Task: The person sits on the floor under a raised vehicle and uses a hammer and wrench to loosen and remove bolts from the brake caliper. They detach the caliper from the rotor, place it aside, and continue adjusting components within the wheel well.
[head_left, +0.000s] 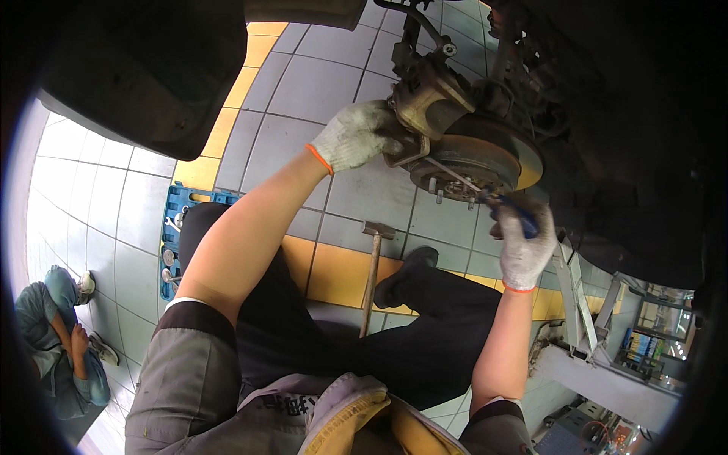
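My left hand (pixel 356 136), in a pale work glove with an orange cuff, is closed on the outer side of a worn brake caliper (pixel 432 98). Its fingertips are partly hidden behind the metal. Beside the caliper is a rusty brake disc (pixel 529 155), with wheel studs sticking out of its hub. My gloved right hand (pixel 527 246) grips the blue handle of a screwdriver (pixel 520 212). The thin shaft slants up and left across the front of the hub, and its tip end reaches the lower edge of the caliper near my left hand.
A hammer (pixel 371 277) stands head up between my legs. An open blue tool case (pixel 173 201) with wrenches lies left of my knee. A dark car body panel (pixel 152 76) overhangs the upper left. At right are a pale metal lift arm (pixel 576 303) and shelves; another person (pixel 64 341) sits far left.
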Tool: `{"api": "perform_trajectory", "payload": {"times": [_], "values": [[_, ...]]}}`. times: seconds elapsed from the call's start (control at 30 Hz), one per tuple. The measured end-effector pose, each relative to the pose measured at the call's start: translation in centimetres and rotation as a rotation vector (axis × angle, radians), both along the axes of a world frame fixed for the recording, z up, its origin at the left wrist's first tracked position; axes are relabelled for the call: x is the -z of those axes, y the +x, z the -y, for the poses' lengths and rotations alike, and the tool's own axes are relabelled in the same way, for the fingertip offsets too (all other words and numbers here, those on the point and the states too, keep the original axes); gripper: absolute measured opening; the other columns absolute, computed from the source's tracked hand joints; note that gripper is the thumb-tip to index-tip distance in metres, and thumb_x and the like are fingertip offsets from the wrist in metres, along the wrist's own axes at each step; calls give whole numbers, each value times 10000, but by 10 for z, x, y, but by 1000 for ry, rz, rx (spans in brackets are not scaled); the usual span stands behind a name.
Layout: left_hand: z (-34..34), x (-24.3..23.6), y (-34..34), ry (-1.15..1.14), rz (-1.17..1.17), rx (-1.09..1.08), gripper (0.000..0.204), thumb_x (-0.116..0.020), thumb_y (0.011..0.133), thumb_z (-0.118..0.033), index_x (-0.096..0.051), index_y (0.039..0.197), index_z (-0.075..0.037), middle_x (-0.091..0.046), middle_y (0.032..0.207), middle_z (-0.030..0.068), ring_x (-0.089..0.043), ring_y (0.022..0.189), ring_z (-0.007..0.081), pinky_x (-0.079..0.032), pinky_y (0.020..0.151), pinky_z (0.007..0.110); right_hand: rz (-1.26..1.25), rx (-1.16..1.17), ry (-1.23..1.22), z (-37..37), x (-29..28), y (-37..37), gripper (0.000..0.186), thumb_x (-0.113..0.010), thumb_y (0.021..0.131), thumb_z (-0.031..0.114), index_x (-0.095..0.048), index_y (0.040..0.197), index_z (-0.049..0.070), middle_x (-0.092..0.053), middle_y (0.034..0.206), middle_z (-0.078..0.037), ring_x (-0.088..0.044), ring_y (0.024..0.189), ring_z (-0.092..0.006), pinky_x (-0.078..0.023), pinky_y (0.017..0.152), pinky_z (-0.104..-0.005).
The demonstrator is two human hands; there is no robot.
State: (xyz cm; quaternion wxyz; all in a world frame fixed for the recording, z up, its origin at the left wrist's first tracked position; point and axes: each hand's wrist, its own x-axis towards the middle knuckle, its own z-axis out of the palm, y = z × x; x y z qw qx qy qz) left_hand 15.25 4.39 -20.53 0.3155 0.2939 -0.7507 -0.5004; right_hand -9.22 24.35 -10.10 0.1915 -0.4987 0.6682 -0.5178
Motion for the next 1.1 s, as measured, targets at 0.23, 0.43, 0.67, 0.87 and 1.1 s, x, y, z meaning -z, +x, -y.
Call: {"api": "perform_trajectory", "payload": {"times": [0.23, 0.43, 0.67, 0.87, 1.1], "values": [[-5, -20, 39, -128, 239, -149, 409, -798, 889, -252, -717, 1216, -19, -723, 1198, 134, -684, 1098, 265, -547, 984, 371, 236, -84, -113, -7, 1, -33, 277, -656, 1007, 231, -601, 1135, -8, -722, 968, -146, -700, 714, -204, -565, 646, -308], [-53, -30, 60, 611, -407, -293, 477, -816, 913, -199, -656, 1271, 73, -740, 1172, 155, -685, 1051, 202, -527, 963, 336, 180, -379, -1, -10, 3, -2, 263, -593, 1023, 137, -533, 1232, -10, -690, 1207, -184, -718, 1075, -305, -608, 902, -412], [-132, -38, 62, 925, -654, -419, 347, -794, 921, -165, -684, 1215, -16, -757, 1066, 78, -673, 923, 155, -508, 867, 287, -94, -507, 298, 9, 6, 78, 341, -652, 1013, 143, -587, 1321, 13, -728, 950, -142, -721, 852, -190, -590, 780, -342], [-136, -38, 46, 891, -487, -405, 413, -756, 963, -195, -646, 1277, 51, -744, 1092, 121, -686, 971, 165, -546, 867, 314, -242, -483, 313, 22, 18, 104, 465, -738, 951, 168, -601, 1376, 40, -731, 885, -154, -736, 788, -268, -586, 734, -369], [-142, -50, 50, 611, -342, -231, 366, -705, 992, -156, -640, 1300, 30, -721, 1172, 124, -664, 1095, 193, -520, 1017, 350, -298, -442, 296, 22, 35, 112, 464, -767, 950, 225, -614, 1351, 47, -744, 1025, -175, -760, 859, -321, -612, 759, -367]]}}
